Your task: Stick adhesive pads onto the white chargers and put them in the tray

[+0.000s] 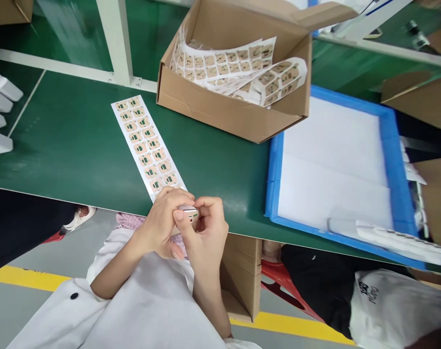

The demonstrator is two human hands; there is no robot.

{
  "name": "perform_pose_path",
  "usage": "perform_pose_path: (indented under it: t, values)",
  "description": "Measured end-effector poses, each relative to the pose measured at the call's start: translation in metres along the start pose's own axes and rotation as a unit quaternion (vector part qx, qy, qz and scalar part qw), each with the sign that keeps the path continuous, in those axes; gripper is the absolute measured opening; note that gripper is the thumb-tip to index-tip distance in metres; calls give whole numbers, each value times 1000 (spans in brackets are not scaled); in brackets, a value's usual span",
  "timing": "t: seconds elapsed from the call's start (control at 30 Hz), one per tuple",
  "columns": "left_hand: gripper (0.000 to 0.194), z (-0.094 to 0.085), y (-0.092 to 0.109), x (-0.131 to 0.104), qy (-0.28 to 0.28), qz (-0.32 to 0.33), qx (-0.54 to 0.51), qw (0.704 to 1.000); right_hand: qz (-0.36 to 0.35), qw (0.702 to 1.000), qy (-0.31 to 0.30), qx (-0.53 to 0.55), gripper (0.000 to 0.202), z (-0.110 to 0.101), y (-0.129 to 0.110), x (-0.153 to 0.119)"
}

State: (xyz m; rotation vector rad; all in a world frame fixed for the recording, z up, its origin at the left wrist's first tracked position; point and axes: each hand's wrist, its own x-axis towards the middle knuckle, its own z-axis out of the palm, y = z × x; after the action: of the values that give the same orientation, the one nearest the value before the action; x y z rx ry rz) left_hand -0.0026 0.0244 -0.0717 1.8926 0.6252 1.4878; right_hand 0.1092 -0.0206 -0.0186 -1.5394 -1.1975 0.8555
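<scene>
Close to the table's front edge, my left hand [166, 217] is closed around a small white part [189, 209] with a tan and green face. The fingers and thumb of my right hand [207, 231] pinch the same part from the other side. Most of it is hidden by my fingers, so its exact kind does not show. Just beyond my hands, a sheet of tan die-cut stickers [145, 140] on white backing lies on the green table [71, 131]. Its near end passes under my left hand.
A cardboard box [220, 114] full of curled sticker sheets stands at the back. On the right is a blue tray [275, 179] with white lining and white parts [395, 237]. White plastic pieces [0, 104] sit far left. People sit on both sides.
</scene>
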Motion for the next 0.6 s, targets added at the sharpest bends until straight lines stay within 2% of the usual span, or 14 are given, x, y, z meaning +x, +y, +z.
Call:
perform_pose_path:
  t: [0.2,0.27,0.37,0.47,0.6]
  values:
    - [87,2,5,-2,-17,-7,-11,1000,-8,998,-31,49,38,-10,5,2]
    - [84,3,7,-4,-7,-11,-23,1000,1,997,-48,63,41,-14,4,1]
    - [72,3,13,-5,5,-52,-56,997,30,994,-53,94,45,-14,2,2]
    - [60,1,20,-2,-7,-103,-70,992,66,985,-45,154,50,-11,6,4]
    - [36,4,26,5,7,-116,-37,993,117,955,-59,267,55,-11,24,4]
